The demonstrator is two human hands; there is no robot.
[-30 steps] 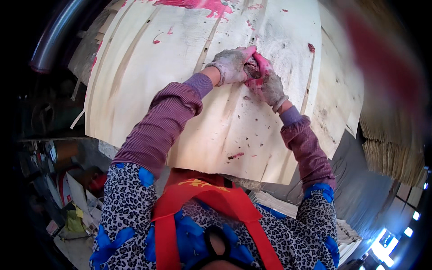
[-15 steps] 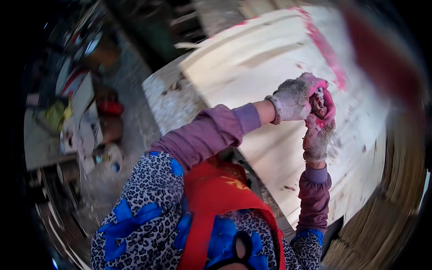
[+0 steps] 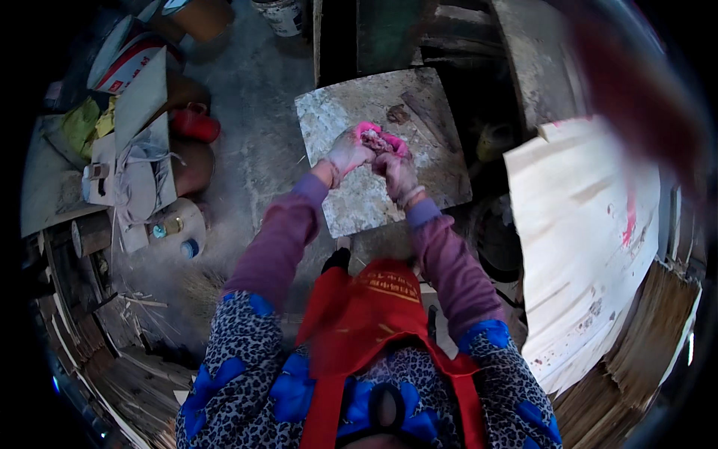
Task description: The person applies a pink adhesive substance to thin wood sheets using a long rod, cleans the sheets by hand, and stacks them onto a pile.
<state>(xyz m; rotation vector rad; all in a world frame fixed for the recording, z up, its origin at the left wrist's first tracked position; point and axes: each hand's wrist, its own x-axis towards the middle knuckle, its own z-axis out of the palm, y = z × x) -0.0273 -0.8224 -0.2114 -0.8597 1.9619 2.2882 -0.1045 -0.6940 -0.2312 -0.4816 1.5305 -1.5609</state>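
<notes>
Both my hands are together over a square, white-crusted board (image 3: 359, 206). My left hand (image 3: 348, 156) and my right hand (image 3: 399, 172) wear dirty pale gloves with pink-stained fingers. Between them they grip a lumpy, crumbly pinkish-grey clump (image 3: 375, 141), the fingers curled round its sides. What the clump is made of I cannot make out. A dark brown scrap (image 3: 398, 114) lies on the board just beyond my hands.
Stacked pale veneer sheets (image 3: 576, 224), one with a red streak, stand at the right. To the left are a red container (image 3: 196, 123), a cardboard piece (image 3: 142, 90) and a blue-capped bottle (image 3: 189, 248). A white bucket (image 3: 280, 16) stands far off.
My body and view have turned left, away from the veneer sheets. My hands have moved from above the sheets to above the crusted board, still holding the clump.
</notes>
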